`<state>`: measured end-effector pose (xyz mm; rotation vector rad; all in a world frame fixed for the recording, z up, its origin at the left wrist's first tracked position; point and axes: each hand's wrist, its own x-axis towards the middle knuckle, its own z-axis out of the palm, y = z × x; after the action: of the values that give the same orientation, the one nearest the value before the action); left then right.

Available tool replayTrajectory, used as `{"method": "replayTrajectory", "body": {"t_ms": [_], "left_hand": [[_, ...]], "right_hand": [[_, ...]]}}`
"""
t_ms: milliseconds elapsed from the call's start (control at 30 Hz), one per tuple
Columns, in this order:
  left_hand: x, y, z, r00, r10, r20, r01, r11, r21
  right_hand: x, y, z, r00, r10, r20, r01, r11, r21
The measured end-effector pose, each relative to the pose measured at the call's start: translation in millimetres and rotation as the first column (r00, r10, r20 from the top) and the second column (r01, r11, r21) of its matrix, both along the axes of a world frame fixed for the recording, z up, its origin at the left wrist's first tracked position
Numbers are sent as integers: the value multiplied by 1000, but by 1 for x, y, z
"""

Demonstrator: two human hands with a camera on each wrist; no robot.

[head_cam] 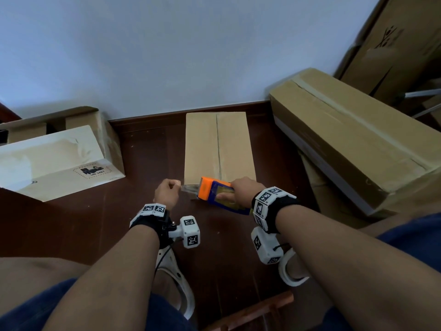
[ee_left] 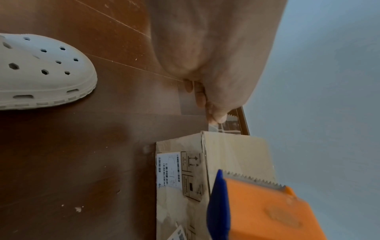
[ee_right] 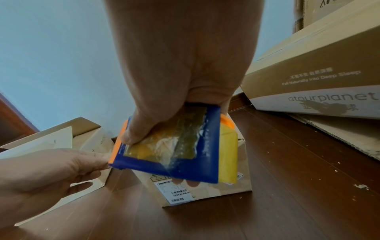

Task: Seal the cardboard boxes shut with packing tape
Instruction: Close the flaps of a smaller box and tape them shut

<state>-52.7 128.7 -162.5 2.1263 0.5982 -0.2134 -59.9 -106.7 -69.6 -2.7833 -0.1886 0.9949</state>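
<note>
A brown cardboard box (head_cam: 218,146) lies on the dark wooden floor, flaps closed along a middle seam. In front of its near edge my right hand (head_cam: 242,188) grips a blue and orange tape dispenser (head_cam: 218,194). The dispenser (ee_right: 174,149) holds a roll of clear tape, and its toothed blade (ee_left: 255,179) points toward my left hand. My left hand (head_cam: 167,191) pinches the free end of the clear tape (head_cam: 188,187), which stretches a short way from the dispenser's mouth. In the left wrist view the thumb (ee_left: 218,113) presses the tape end (ee_left: 228,123) just above the box's corner (ee_left: 205,134).
A pale box (head_cam: 55,161) lies at the left with another behind it. A long taped box (head_cam: 353,137) sits at the right on flattened cardboard. Tall cartons lean in the far right corner. My feet in white clogs (head_cam: 176,278) stand near. A wooden frame (head_cam: 260,311) is below.
</note>
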Motion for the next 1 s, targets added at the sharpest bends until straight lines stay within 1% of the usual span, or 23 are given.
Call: {"method": "replayTrajectory", "body": {"t_ms": [167, 267, 367, 400, 467, 533, 600, 700, 800, 900, 1000], "left_hand": [[-2, 2, -1, 1000, -18, 5, 18, 999, -34], [-2, 0, 0, 1000, -3, 20, 5, 997, -73], [-2, -3, 5, 1000, -1, 27, 3, 998, -66], [0, -3, 6, 999, -14, 33, 16, 998, -64], [2, -6, 13, 996, -83, 39, 86, 993, -86], [3, -11, 21, 985, -172, 18, 173, 972, -158], [2, -14, 24, 978, -208, 31, 210, 956, -205], [5, -12, 25, 985, -124, 123, 148, 967, -208], [8, -2, 31, 988, -36, 152, 73, 967, -245], [9, 8, 34, 985, -79, 154, 119, 955, -271], [8, 12, 36, 979, -127, 161, 166, 952, -258]], "right_hand": [[-1, -5, -3, 1000, -24, 4, 24, 999, 44], [-2, -7, -3, 1000, -23, 18, 23, 999, 31], [0, -4, 0, 1000, -5, 13, 5, 1000, -4], [1, -4, 1, 1000, 1, 13, -1, 1000, -28], [2, -5, 4, 1000, 6, 18, -4, 997, -73], [2, -7, 6, 1000, 2, 26, 1, 994, -106], [1, -7, 6, 999, -21, 36, 25, 993, -117], [2, -7, 5, 996, -85, 32, 88, 992, -91], [6, -10, 3, 995, -103, 5, 104, 994, -24], [7, -16, 3, 998, -67, -21, 67, 998, 11], [6, -19, 6, 999, -47, -19, 48, 998, 42]]}}
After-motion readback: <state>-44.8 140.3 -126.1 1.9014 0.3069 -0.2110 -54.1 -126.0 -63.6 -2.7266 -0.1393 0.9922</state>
